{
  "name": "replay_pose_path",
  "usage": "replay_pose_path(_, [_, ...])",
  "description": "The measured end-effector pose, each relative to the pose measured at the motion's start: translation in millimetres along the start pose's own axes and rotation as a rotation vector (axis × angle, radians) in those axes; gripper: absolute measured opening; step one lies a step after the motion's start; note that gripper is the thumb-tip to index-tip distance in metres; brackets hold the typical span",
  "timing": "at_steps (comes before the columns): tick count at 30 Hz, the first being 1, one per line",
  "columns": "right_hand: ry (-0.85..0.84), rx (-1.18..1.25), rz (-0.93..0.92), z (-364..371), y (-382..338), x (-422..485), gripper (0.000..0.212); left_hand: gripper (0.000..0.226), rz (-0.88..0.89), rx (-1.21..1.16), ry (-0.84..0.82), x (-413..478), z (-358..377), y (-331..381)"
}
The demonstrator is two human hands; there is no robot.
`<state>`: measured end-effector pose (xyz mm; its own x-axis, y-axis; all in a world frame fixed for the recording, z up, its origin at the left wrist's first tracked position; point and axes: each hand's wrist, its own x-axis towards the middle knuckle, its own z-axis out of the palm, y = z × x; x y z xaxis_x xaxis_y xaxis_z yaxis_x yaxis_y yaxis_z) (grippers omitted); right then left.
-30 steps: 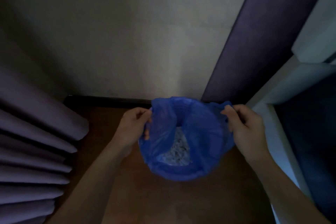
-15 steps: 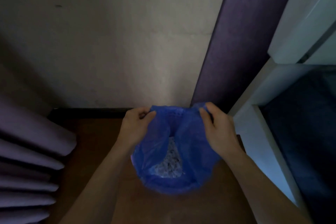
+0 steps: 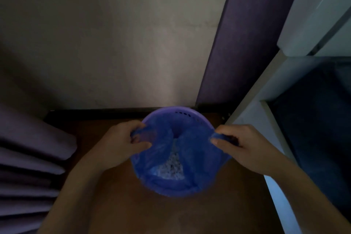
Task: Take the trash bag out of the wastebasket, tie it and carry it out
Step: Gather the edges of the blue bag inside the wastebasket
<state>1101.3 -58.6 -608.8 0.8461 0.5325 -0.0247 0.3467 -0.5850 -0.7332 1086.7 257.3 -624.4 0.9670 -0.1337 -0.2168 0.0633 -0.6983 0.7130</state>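
A blue trash bag sits in a round purple wastebasket on the brown floor, close to the wall. The basket's far rim, with small holes, shows bare above the bag. My left hand pinches a bunched corner of the bag at its left edge. At the bag's right edge my right hand grips another bunched corner. The bag's mouth is open between them, and whitish crumpled trash lies at the bottom.
A pale wall rises just behind the basket. Folded purple curtain hangs at the left. A purple panel and a white furniture frame with a dark inside stand at the right. Brown floor extends toward me.
The bag's edge has come off the far rim, which now shows bare. Both hands hold bunched corners and have spread apart, the right hand moving right.
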Motion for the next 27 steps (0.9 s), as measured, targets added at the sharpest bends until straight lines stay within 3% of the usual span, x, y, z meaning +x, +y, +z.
replay_pose_path(3, [0.044,-0.201,0.094,-2,17,-9,0.026,0.022,-0.042,0.089,0.015,-11,6,-9])
replay_pose_path(6, [-0.004,-0.195,0.172,5,33,-11,0.047,0.028,-0.083,0.017,-0.005,-16,9,-15])
replay_pose_path(8, [-0.033,-0.165,0.23,11,42,-9,0.06,0.04,-0.121,-0.103,-0.015,-21,9,-17])
replay_pose_path(11, [-0.031,-0.097,0.303,20,53,-3,0.061,0.065,-0.113,-0.257,-0.123,-27,13,-18])
replay_pose_path(12, [-0.023,-0.072,0.322,23,55,-1,0.062,0.065,-0.12,-0.221,-0.158,-29,15,-19])
replay_pose_path(15, [0.025,-0.064,0.368,28,59,4,0.057,0.029,-0.153,0.02,-0.125,-26,24,-21])
replay_pose_path(19, [-0.048,-0.09,0.429,27,50,6,0.042,0.034,-0.201,0.141,-0.142,-22,24,-18])
replay_pose_path(21, [-0.082,0.004,0.465,26,42,5,0.036,0.023,-0.198,-0.004,-0.182,-23,20,-14])
replay_pose_path(23, [-0.088,0.129,0.476,26,29,6,0.03,0.003,-0.224,-0.32,-0.217,-26,17,-6])
replay_pose_path(25, [-0.032,0.234,0.448,26,16,10,0.028,0.014,-0.265,-0.56,-0.209,-28,18,3])
replay_pose_path(27, [0.098,0.342,0.414,27,6,16,0.028,0.017,-0.273,-0.606,-0.136,-25,19,10])
